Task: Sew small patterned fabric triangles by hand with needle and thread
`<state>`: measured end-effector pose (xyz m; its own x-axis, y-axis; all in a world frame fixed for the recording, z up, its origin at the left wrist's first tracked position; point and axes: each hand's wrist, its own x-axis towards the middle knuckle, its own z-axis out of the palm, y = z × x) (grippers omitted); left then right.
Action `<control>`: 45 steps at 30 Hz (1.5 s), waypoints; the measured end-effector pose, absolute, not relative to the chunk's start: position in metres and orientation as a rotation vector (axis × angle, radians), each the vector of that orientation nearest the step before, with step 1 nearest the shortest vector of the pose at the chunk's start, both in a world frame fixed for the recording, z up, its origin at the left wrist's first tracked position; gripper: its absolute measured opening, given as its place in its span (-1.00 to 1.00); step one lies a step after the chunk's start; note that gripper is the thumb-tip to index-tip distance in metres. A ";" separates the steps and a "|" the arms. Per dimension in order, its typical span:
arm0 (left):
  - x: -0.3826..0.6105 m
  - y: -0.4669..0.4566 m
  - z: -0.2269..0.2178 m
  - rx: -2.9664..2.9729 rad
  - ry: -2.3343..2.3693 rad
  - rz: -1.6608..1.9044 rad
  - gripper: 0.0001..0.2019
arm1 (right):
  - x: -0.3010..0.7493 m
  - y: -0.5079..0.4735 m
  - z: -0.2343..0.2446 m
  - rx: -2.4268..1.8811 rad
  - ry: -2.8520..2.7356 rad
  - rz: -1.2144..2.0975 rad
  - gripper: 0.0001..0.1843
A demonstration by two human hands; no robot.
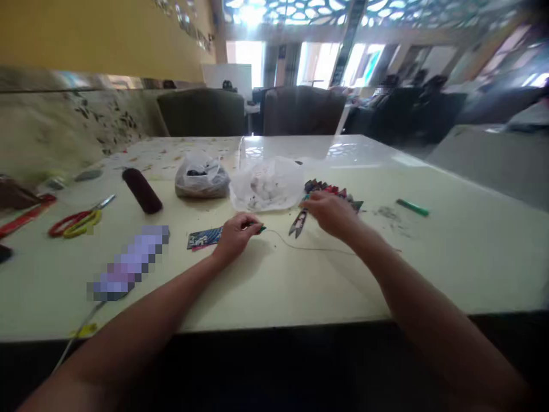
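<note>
My left hand (239, 234) is closed in a pinch on a small green piece (260, 229), too small to make out fully. A pale thread (309, 249) runs from it across the table and under my right forearm. Beneath my left wrist lies a dark blue patterned strip (205, 238). My right hand (330, 212) has its fingers closed at the handle end of the thread snips (298, 223), whose blades point toward me. Just behind that hand is a row of small pointed pieces (337, 190) in red, green and dark colours, partly hidden by it.
Two plastic bags, one with dark contents (201, 186) and one with whitish contents (268, 186), stand beyond my hands. Leftward lie a dark maroon cylinder (142, 190), red-yellow scissors (81, 222) and a blurred-out device (132, 260) with a cable. A green tube (412, 207) lies rightward.
</note>
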<state>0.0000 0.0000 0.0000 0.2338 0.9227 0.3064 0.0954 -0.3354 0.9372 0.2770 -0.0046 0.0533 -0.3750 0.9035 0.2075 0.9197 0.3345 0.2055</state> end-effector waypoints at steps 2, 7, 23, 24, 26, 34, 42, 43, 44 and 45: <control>0.000 -0.002 -0.001 1.662 0.974 1.207 -0.81 | 0.276 -0.006 0.038 -1.693 -2.618 -0.435 -0.54; 0.001 -0.005 -0.001 1.706 0.950 1.246 -0.84 | 0.266 -0.007 0.020 -1.556 -2.767 -0.469 -0.73; -0.016 0.006 0.028 1.433 0.905 1.404 -0.69 | 0.196 -0.001 0.063 -1.223 -1.576 1.117 -0.96; -0.017 0.006 0.030 1.409 0.911 1.399 -0.66 | 0.190 0.002 0.064 -1.171 -1.524 1.192 -0.92; -0.019 0.007 0.032 1.358 0.923 1.404 -0.63 | 0.180 0.007 0.062 -1.101 -1.453 1.278 -0.83; -0.023 0.010 0.030 1.366 0.923 1.452 -0.71 | 0.178 -0.002 0.032 -0.960 -1.415 1.482 -0.54; -0.016 -0.009 0.048 1.571 0.889 1.289 -0.76 | 0.175 -0.011 0.033 -0.937 -1.321 1.793 -0.57; -0.015 -0.010 0.049 1.603 0.903 1.282 -0.77 | 0.177 -0.011 0.034 -0.908 -1.320 1.811 -0.61; -0.014 -0.010 0.049 1.628 0.917 1.277 -0.78 | 0.179 -0.010 0.036 -0.865 -1.304 1.807 -0.61; -0.014 -0.010 0.048 1.642 0.929 1.275 -0.78 | 0.182 -0.009 0.038 -0.815 -1.274 1.780 -0.59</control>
<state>-0.0138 -0.0100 0.0480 0.2087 0.9112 0.3553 0.0593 -0.3744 0.9254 0.1820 -0.0086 0.0381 -0.4864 0.8719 -0.0566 -0.2278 -0.1890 -0.9552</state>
